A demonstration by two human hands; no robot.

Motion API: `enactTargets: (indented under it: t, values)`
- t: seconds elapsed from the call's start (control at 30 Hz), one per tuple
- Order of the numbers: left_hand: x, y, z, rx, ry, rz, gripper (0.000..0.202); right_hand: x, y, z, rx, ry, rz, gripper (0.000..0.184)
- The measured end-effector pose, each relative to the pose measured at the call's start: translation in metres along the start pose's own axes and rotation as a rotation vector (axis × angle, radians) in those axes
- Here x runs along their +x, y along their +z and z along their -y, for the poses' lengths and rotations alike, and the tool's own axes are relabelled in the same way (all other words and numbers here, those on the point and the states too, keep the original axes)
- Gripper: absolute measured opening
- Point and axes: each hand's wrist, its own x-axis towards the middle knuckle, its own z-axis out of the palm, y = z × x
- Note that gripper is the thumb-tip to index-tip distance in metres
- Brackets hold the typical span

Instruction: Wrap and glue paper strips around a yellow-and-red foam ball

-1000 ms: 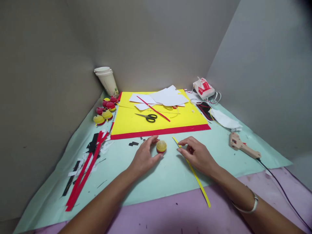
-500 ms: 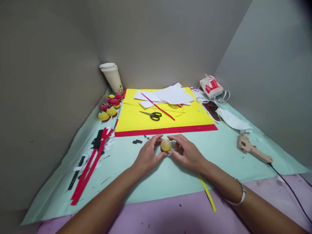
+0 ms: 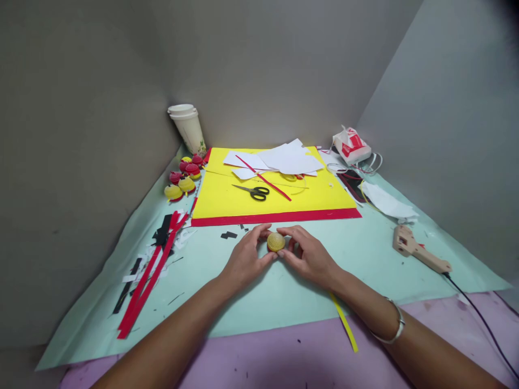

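Observation:
A small round glittery yellow dome (image 3: 276,241) with a red underside sits between my two hands, low over the green sheet. My left hand (image 3: 248,255) holds its left side, thumb at the near edge and fingers curled around behind. From the other side my right hand (image 3: 310,256) grips it, its thumb tip near the left one and its forefinger reaching the upper right edge. Part of the dome's red base is hidden by the fingers. A yellow strip (image 3: 344,323) lies under my right forearm.
Black-handled scissors (image 3: 256,192) and white paper (image 3: 290,156) lie on a yellow sheet (image 3: 219,200). At left are several red and yellow domes (image 3: 186,185), a lidded cup (image 3: 188,129) and red strips (image 3: 152,286). A corded glue gun (image 3: 419,249) rests at right.
The fingers of my right hand have closed in slightly toward the dome's upper edge. The dome stays in place, and the view has shifted a little.

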Motion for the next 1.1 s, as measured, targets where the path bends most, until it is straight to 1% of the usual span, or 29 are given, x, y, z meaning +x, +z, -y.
enactTargets:
  t: [0.27, 0.53, 0.6, 0.7, 0.8, 0.87, 0.97, 1.1]
  values:
    - [0.000, -0.001, -0.003, 0.006, -0.009, 0.007, 0.060, 0.000, 0.000, -0.001, -0.022, -0.014, 0.002, 0.047]
    - [0.000, -0.002, -0.007, -0.029, -0.011, -0.008, 0.056, -0.001, 0.000, -0.002, -0.007, -0.003, -0.009, 0.047]
    - [0.001, -0.003, -0.008, -0.065, -0.029, -0.025, 0.056, -0.001, -0.002, -0.001, 0.016, 0.016, -0.030, 0.044]
    - [0.003, -0.008, -0.010, -0.215, -0.091, -0.034, 0.055, -0.001, -0.006, -0.001, 0.083, 0.074, -0.099, 0.036]
    - [0.004, -0.012, -0.010, -0.472, -0.157, 0.004, 0.056, -0.001, -0.009, -0.002, 0.173, 0.131, -0.150, 0.033]
    - [0.005, -0.014, -0.009, -0.607, -0.182, 0.026, 0.056, -0.001, -0.010, -0.003, 0.208, 0.147, -0.156, 0.033]
    - [0.005, -0.016, -0.009, -0.700, -0.208, 0.038, 0.057, -0.002, -0.009, -0.002, 0.198, 0.120, -0.152, 0.033]
    - [0.006, -0.016, -0.010, -0.719, -0.222, 0.041, 0.057, -0.002, -0.008, 0.002, 0.182, 0.087, -0.142, 0.032]
